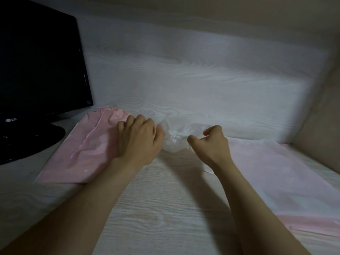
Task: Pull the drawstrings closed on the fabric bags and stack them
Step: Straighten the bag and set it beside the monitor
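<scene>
A sheer white bag (173, 139), its thin fabric gathered into a crumpled bunch, sits raised over the pale wood-grain desk (165, 208) between both hands. The left hand (139, 140) curls its fingers and thumb on the bag's edge, over a smooth pink bag (82, 151) with a thin cord. The right hand (211, 144) is loosely curled, thumb towards forefinger; I cannot tell whether it pinches a string, and soft pale bags (276, 172) lie flat beside it.

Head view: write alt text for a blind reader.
The left hand and right hand curl either side of a white bag with a gathered mouth on a wood desk; their grip is unclear. A pink bag lies partly under the left hand, a bag pile at right, a monitor far left.
</scene>
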Tool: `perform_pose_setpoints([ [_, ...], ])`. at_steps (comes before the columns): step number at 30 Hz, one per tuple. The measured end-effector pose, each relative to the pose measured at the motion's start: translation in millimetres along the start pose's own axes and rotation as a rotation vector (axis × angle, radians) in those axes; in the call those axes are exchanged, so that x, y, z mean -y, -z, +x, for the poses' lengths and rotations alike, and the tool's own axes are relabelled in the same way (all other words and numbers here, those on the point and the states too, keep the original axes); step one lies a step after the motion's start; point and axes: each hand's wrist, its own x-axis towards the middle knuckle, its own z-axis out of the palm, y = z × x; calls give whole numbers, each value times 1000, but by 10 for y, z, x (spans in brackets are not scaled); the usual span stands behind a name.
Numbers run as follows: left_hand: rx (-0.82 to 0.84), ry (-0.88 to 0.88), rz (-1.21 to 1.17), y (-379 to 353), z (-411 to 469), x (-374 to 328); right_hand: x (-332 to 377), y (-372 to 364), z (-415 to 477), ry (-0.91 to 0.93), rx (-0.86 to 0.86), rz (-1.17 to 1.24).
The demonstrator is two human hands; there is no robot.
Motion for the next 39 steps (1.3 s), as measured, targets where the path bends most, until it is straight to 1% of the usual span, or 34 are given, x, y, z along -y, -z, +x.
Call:
perform_pose_setpoints([
  [2,24,-36,-105,30,-16,-62,1,4,3,-14,34,81],
  [4,45,-55,-147,54,-35,-117,11,-6,-5,8,73,118],
  [6,68,-78,-144,60,-45,-124,21,-31,-24,100,40,118],
  [8,96,-113,-148,56,-53,-120,5,-53,-41,263,-39,80],
  [10,115,-124,-159,53,-64,-143,-12,-62,-45,433,-95,-59],
  [11,125,-119,-163,56,-70,-165,-9,-60,-45,484,-109,-178],
  [13,124,-115,-193,66,-82,-207,-3,-62,-48,510,-126,-444],
  [14,118,-120,-215,80,-85,-220,-7,-70,-43,506,-143,-528],
  [15,120,-127,-236,95,-88,-230,-16,-78,-35,504,-168,-565],
  [17,162,-131,-262,132,-95,-264,-42,-90,-7,542,-225,-556],
  [19,210,-96,-264,157,-113,-316,-72,-85,37,644,-262,-536],
  [21,232,-30,-244,160,-125,-349,-98,-80,71,720,-272,-579],
  [23,242,20,-243,160,-126,-358,-96,-83,77,745,-273,-624],
  [28,234,49,-241,147,-130,-339,-70,-114,32,740,-175,-673],
  [33,238,54,-267,140,-140,-353,-87,-112,37,706,-203,-733],
  [36,228,17,-228,118,-140,-338,-84,-98,22,707,-204,-747],
  [39,184,39,-146,154,-114,-327,-57,-84,-2,724,-159,-752],
])
